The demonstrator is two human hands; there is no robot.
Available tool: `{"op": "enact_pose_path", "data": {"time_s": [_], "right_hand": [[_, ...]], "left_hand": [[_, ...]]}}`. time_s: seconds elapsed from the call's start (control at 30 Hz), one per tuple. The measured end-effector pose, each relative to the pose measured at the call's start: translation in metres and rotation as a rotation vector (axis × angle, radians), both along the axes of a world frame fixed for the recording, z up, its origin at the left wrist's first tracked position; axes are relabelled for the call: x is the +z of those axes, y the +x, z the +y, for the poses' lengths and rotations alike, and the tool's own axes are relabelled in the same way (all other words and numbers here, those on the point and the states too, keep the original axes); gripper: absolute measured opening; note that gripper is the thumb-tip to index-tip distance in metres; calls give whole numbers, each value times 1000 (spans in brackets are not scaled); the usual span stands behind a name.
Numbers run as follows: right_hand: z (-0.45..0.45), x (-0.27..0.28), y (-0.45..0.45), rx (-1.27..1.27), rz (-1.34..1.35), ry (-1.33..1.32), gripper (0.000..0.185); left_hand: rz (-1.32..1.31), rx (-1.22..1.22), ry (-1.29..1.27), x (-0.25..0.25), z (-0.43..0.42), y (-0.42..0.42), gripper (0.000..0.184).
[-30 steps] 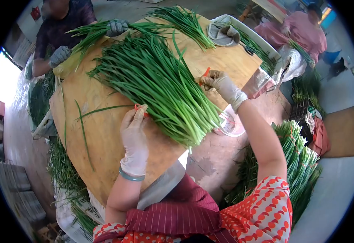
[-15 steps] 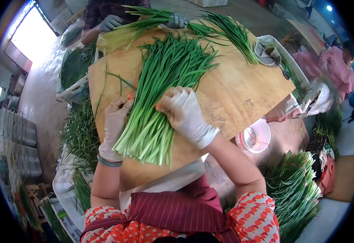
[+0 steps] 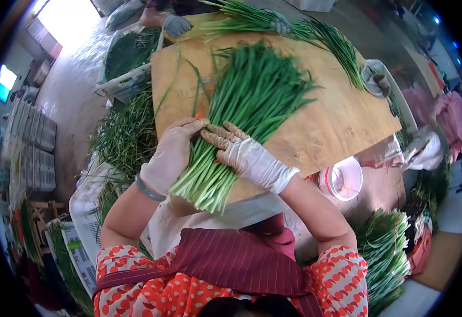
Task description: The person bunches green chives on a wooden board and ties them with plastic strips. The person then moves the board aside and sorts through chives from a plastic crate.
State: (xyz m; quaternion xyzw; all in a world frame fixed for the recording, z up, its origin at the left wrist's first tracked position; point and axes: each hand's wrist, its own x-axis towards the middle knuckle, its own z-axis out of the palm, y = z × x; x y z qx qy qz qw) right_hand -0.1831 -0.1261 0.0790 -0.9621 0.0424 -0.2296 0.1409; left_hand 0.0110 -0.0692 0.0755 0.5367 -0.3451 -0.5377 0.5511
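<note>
A thick bunch of garlic chives [image 3: 262,90] lies on the wooden board, green leaves pointing away and pale cut stems toward me. My left hand [image 3: 173,153], in a whitish glove, is closed at the bunch's left side. A bit of red tie [image 3: 198,115] shows at its fingertips. Across the top of the stems lies my right hand [image 3: 249,158], gloved and stained at the fingers, gripping the bunch, its fingertips close to the left thumb. A second red bit shows below the right fingers. The underside of the bunch is hidden.
Across the wooden board [image 3: 336,127], a co-worker's grey-gloved hand [image 3: 279,22] holds more chives; another gloved hand [image 3: 177,25] is beside it. Crates of greens [image 3: 130,53] stand left. A white bucket [image 3: 342,178] and tied chive bundles [image 3: 384,248] sit at right.
My right hand has turned from a raised pinch to lying over the stems. My left hand has come up against the bunch, and the two hands are closer together. The view has shifted.
</note>
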Motion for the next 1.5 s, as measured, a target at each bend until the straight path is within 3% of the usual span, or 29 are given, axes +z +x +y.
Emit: {"op": "enact_pose_path", "data": {"time_s": [0.03, 0.13, 0.17, 0.27, 0.33, 0.43, 0.47, 0.53, 0.57, 0.6, 0.67, 0.73, 0.8, 0.83, 0.87, 0.93, 1.23, 1.5], "right_hand": [[0, -3, 4, 3, 44, -54, 16], [6, 8, 15, -8, 122, -54, 17], [4, 6, 19, -15, 115, -73, 16], [4, 8, 28, -45, 152, -278, 19], [3, 6, 27, -44, 136, -232, 16], [7, 4, 19, -26, -219, 264, 14], [10, 3, 19, -25, -216, 261, 14], [12, 0, 27, -127, -383, 146, 18], [14, 2, 36, -120, -420, 150, 18], [15, 0, 42, -113, -423, 150, 18], [9, -2, 58, -191, -483, 276, 19], [7, -1, 66, -249, -456, 263, 19], [3, -15, 71, -339, -390, 500, 21], [0, -27, 77, -315, -510, 693, 15], [3, -20, 74, -316, -504, 693, 15], [9, 3, 66, -473, -261, 250, 12], [3, 0, 67, -625, 27, 286, 12], [8, 5, 71, -679, 12, 337, 12]], "left_hand": [[255, 59, 114, 11, -1, -5, 19], [184, -22, -14, 48, 14, -17, 15], [260, -106, 118, 7, -6, 8, 16], [232, -43, 234, -1, -15, 8, 17], [147, 65, 153, 8, -3, -14, 13], [-270, 357, -101, -20, 0, -17, 5], [-267, 358, -103, -20, 1, -17, 5], [-524, 471, -170, -19, 1, -18, 6], [-367, 488, -203, -21, -1, -19, 6], [-371, 494, -205, -21, 2, -18, 6], [-814, 443, -114, -14, 5, -13, 7], [-789, 531, -178, -18, 4, -15, 9], [-759, 530, -135, -18, 4, -15, 9], [-704, 561, -150, -17, 4, -19, 7], [-699, 562, -148, -22, 4, -17, 7], [-616, 580, -171, -36, -1, -14, 8], [-690, 598, -204, -23, 7, -28, 11], [-942, 597, -303, -21, 10, -31, 10]]}}
